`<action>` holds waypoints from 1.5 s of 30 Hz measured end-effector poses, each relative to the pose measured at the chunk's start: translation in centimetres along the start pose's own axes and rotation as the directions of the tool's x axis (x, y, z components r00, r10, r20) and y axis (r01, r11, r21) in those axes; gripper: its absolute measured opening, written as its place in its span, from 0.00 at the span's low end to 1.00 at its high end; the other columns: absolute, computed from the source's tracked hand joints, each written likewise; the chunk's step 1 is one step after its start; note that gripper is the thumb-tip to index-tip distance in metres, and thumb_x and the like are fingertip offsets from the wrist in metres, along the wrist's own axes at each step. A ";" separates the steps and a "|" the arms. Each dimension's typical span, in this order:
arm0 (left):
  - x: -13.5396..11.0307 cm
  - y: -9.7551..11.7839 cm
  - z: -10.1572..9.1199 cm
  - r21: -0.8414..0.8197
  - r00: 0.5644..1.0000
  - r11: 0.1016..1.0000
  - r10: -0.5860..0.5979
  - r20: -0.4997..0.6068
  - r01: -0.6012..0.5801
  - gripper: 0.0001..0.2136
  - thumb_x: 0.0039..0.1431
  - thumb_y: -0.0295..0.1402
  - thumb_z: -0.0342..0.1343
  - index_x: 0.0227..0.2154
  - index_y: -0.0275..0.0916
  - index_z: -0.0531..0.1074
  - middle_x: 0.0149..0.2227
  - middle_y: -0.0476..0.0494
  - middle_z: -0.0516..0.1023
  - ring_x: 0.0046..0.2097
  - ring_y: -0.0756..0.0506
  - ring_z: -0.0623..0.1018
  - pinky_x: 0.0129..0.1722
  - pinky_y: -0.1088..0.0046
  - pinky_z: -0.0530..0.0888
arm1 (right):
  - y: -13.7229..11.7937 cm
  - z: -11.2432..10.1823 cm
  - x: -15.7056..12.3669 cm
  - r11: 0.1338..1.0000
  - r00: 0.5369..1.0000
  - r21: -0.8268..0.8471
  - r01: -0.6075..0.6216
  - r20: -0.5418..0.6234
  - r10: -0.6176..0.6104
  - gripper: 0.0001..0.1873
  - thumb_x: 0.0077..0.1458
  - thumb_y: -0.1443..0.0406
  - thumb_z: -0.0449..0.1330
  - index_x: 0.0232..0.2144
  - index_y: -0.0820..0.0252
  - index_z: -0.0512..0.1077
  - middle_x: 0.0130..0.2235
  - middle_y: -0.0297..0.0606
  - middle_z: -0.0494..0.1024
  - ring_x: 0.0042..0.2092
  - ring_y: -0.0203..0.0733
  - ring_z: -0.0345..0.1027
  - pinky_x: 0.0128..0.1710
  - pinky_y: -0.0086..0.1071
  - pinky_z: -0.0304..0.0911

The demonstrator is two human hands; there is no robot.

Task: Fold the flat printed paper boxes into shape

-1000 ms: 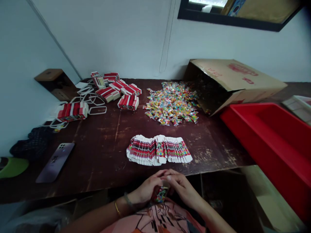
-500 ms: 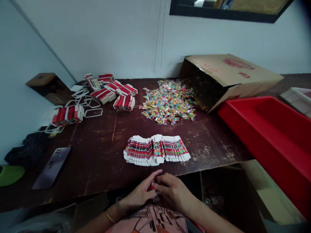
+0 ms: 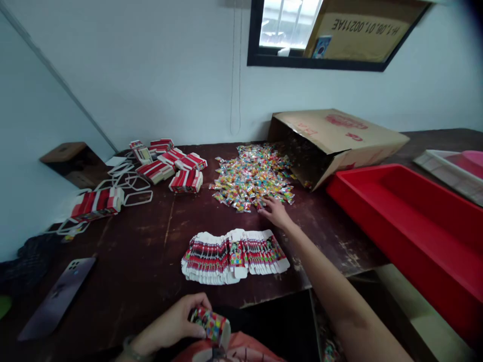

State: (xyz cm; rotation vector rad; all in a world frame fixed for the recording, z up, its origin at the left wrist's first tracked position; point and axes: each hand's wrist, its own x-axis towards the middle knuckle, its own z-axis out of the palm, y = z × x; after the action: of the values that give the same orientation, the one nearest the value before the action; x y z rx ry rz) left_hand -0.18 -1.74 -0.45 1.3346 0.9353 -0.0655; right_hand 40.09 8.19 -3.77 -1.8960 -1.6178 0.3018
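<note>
The left hand (image 3: 171, 327) is gripping 1 small printed box (image 3: 211, 324) at the near table edge, fingers wrapped around it. The right hand (image 3: 275, 211) is resting fingers-down on the near edge of the candy pile (image 3: 251, 176); whether it is pinching any is unclear. Between the 2 hands a fanned row of flat cartons (image 3: 234, 254) is lying on the dark table (image 3: 151, 251).

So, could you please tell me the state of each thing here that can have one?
Small box: folded up, held in left hand.
Right hand: reaching into the candy pile.
Cardboard carton: tipped on its side, open.
Flat box blanks: unfolded, fanned out.
Red tray: looks bare inside.
Phone: face down.
</note>
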 end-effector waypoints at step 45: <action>3.2 2.2 6.1 -0.418 0.977 0.886 0.214 -0.016 -0.201 0.28 0.59 0.53 0.42 0.34 0.31 0.75 0.27 0.40 0.77 0.28 0.45 0.74 0.22 0.75 0.67 | -15.4 1.7 -22.0 0.122 0.828 0.819 -0.561 0.552 0.101 0.14 0.52 0.55 0.64 0.35 0.60 0.70 0.25 0.30 0.71 0.21 0.29 0.60 0.20 0.22 0.56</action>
State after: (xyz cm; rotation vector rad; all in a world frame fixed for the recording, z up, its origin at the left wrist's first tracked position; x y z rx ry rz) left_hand 6.39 -4.78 -0.96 1.0205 0.7239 0.2679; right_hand 21.77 -11.32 -0.87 -1.0657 -0.6374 1.5917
